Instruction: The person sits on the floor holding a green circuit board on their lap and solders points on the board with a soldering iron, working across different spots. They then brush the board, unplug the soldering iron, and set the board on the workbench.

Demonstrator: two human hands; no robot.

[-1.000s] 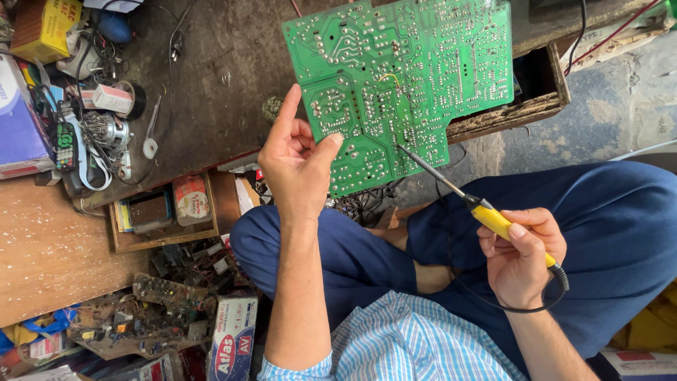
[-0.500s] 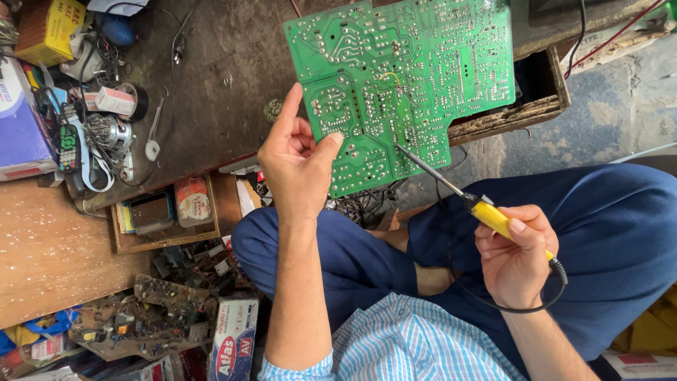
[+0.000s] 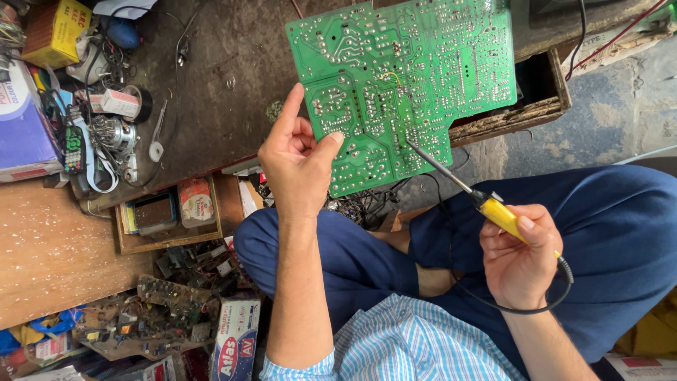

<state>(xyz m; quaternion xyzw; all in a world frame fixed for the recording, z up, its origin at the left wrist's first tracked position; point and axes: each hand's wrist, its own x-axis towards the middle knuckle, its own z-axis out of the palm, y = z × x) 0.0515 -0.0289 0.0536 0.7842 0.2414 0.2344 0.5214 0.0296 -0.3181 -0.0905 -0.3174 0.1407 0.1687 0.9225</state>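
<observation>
Worktop (image 3: pixel 211 92): it is carrying loose clutter at the far left, a yellow box (image 3: pixel 49 32) and a small motor (image 3: pixel 113 132), all well apart from the work.
Left hand (image 3: pixel 296 159): it is pinching the lower left edge of the green circuit board (image 3: pixel 405 85) between thumb and curled fingers, index finger pointing up beside the edge; holding that edge firmly looks wise, so the board is not rocking under the tip.
Circuit board: it is being held up, solder side toward the person, above the knees and in front of the worktop.
Soldering iron (image 3: pixel 486 204): its tip is touching the board's lower middle; resting it on one joint only seems best.
Right hand (image 3: pixel 522 257): it is wrapping closed around the yellow handle, the black cord (image 3: pixel 522 309) looping beneath.
</observation>
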